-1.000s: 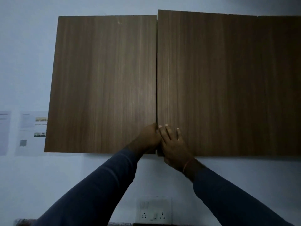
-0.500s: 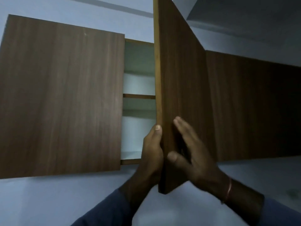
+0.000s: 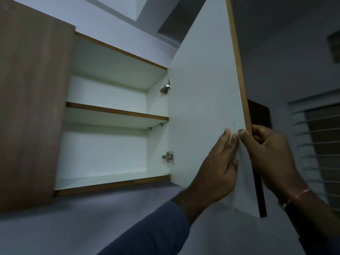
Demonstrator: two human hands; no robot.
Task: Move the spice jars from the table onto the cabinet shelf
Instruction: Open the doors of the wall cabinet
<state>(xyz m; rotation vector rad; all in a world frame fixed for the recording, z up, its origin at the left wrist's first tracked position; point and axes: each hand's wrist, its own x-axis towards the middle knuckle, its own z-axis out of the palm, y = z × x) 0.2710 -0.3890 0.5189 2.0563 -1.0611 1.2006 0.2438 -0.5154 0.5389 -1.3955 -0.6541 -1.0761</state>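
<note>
The cabinet (image 3: 117,137) stood open, its shelf (image 3: 114,115) bare. The door (image 3: 206,111) was swung wide; the right hand (image 3: 270,159) gripped its edge, the left hand (image 3: 217,173) lay flat and open against its inner face. No jars showed; probably light, rigid and breakable, best held round the body.

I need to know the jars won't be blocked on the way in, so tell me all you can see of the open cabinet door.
The open cabinet door is a flat panel, white on its inner face with a wood-toned band along its free edge. It is swung wide, clear of the opening, and hangs on two metal hinges, upper and lower. The left hand lies flat against the inner face near the lower free edge; the right hand wraps that edge, thumb on the inner face. Nothing else touches it.
</note>
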